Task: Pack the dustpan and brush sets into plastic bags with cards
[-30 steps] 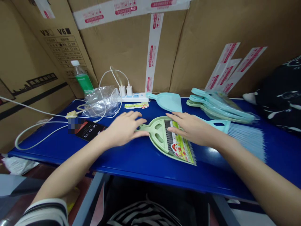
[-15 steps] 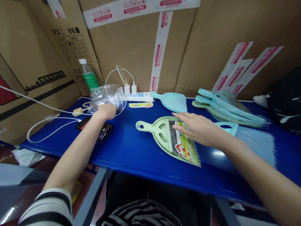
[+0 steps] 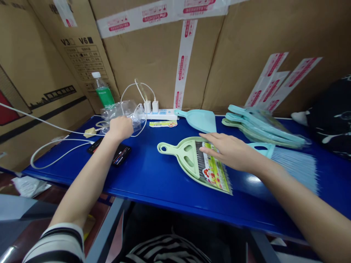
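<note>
My left hand [image 3: 120,127] reaches to the back left of the blue table [image 3: 153,171] and its fingers close on the pile of clear plastic bags [image 3: 124,110]. My right hand [image 3: 229,150] lies flat, fingers stretched out, on a green dustpan [image 3: 189,157] that holds a small brush and a bright printed label card [image 3: 212,168]. The dustpan's handle points left.
A black phone [image 3: 119,154] lies under my left forearm. A power strip [image 3: 159,115] with chargers and white cables, a green bottle [image 3: 102,92], a blue dustpan [image 3: 201,119], a stack of bagged dustpan sets [image 3: 260,126] and a blue brush [image 3: 290,160] stand around. Cardboard boxes wall the back.
My left hand left the green dustpan's handle and moved back left to the plastic bags, then gripped them. My right hand stayed on the dustpan.
</note>
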Motion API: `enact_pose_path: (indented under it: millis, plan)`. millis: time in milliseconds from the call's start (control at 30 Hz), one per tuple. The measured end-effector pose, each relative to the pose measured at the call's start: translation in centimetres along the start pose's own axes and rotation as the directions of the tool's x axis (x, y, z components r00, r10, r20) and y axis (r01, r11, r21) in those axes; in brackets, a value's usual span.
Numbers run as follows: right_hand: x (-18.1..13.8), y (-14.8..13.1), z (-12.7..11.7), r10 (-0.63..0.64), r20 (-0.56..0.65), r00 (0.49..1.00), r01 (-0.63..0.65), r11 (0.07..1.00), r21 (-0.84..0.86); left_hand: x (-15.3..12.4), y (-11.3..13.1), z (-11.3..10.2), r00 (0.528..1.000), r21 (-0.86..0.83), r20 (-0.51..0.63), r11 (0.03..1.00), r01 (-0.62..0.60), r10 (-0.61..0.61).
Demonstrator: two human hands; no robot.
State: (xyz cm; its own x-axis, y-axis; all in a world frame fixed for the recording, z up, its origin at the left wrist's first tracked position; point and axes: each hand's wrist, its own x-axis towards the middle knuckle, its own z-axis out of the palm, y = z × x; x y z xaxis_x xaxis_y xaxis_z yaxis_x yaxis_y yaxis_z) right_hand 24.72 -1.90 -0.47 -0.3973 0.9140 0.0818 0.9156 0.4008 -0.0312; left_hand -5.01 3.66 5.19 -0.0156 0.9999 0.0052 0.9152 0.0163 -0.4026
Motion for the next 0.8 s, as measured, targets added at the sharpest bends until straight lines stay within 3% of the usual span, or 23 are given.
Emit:
enact_pose_path:
  millis: [100, 267, 500, 800]
  plan:
    - [0.1, 0.2, 0.2, -0.043, -0.015, 0.999, 0.043, 0.999, 0.003, -0.1, 0.0, 0.1, 0.999, 0.003, -0.024, 0.999, -0.039, 0.04]
    - [0.2, 0.5, 0.5, -0.083, -0.034, 0.996, 0.084, 0.996, 0.007, 0.0, 0.5, 0.6, 0.972, -0.008, 0.054, 0.973, -0.229, 0.229]
    - [0.1, 0.5, 0.5, -0.093, -0.041, 0.995, 0.093, 0.996, 0.009, 0.4, 0.8, 1.1, 0.972, 0.03, 0.121, 0.978, -0.208, 0.203]
    - [0.1, 0.4, 0.4, -0.082, -0.034, 0.996, 0.083, 0.996, 0.018, 0.3, 0.9, 1.1, 0.971, 0.047, 0.113, 0.975, -0.218, 0.212]
